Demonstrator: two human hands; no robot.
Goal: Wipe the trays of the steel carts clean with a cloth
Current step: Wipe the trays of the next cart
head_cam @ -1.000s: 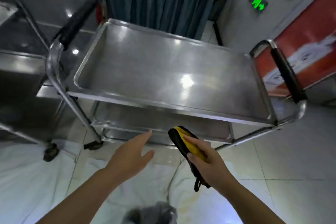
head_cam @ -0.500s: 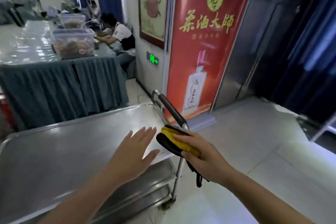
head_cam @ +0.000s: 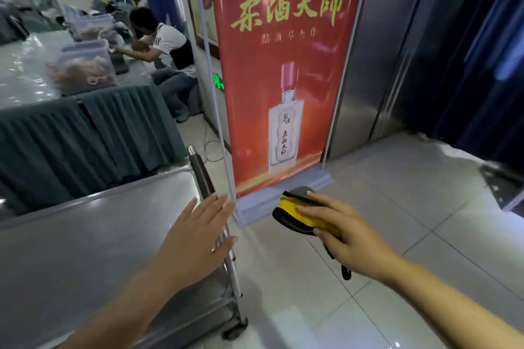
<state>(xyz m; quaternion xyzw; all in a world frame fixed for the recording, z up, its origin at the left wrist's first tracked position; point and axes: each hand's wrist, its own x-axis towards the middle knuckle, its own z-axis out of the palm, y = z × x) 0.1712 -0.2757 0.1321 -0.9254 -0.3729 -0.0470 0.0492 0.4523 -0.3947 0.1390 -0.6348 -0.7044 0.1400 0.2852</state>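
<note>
Since the frame half a second back, both hands have shifted rightward relative to the steel cart: the left hand now reaches past the right end of the top tray, and the right hand with the cloth now shows over the floor rather than beside the tray's corner.

Left hand: fingers straight and spread, palm down, its grip wide and holding nothing. It shows over the tray's right rim and the dark push handle; whether it touches the metal cannot be told from this angle.

Right hand: fingers laid over the top and thumb against the near side, its grip holding the folded yellow cloth with its dark grey underside. A dark loop hangs from the cloth below the wrist. The cloth is off the cart, to the right of the handle, well apart from the tray surface.

Cart: lower shelves and one caster show at the bottom edge.

Surroundings: a red roll-up banner picturing a white bottle stands on a grey base just beyond the hands. Behind the cart is a tabletop with a grey-green skirt, carrying clear plastic bins. A seated person leans on it.
</note>
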